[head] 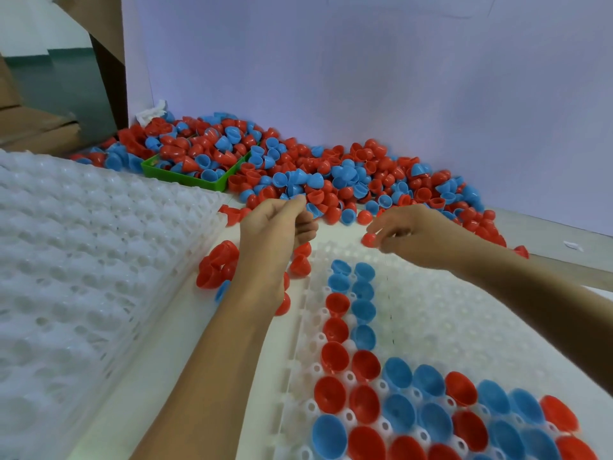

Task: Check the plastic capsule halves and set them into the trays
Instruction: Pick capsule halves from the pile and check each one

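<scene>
A big heap of red and blue capsule halves [331, 171] lies along the back wall. A white dimpled tray [447, 300] in front of me holds red and blue halves in its near rows and left columns. My right hand [411, 235] pinches a small red capsule half [369, 239] just above the tray's far left corner. My left hand [275, 227] reaches to the heap's near edge with curled fingers; what they hold is hidden. A few loose red halves [217, 268] and a blue one lie under my left wrist.
A stack of white dimpled trays [76, 260] fills the left side. A green bin [185, 179], buried in capsule halves, sits at the back left. Brown cardboard [36, 134] stands at far left. A pale wall closes the back.
</scene>
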